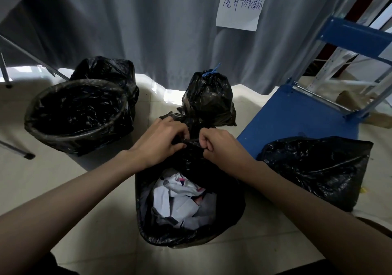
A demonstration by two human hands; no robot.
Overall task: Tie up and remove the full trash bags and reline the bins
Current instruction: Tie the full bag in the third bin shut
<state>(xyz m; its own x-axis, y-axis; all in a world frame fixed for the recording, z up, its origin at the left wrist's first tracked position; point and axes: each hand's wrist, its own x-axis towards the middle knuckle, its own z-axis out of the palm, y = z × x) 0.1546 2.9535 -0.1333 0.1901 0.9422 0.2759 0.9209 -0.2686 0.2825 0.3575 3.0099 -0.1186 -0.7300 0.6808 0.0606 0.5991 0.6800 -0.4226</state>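
A black trash bag [222, 211] stands in a bin at the lower middle, its mouth partly open over crumpled white paper [182, 198]. My left hand [161, 141] and my right hand [218, 145] both grip the bunched far edge of this bag, fingers curled, close together. Behind my hands sits a tied black bag [209, 100] closed with a blue tie [210, 72]. A bin with a fresh black liner [74, 113] stands at the left, and another full black bag [106, 68] sits behind it.
A loose black bag [316, 168] lies at the right, partly on a blue platform cart [297, 115]. Grey curtain [148, 30] with a handwritten paper sign [240, 6] hangs behind. Metal chair legs [12, 147] stand at the left. Pale tiled floor [53, 175] surrounds the bins.
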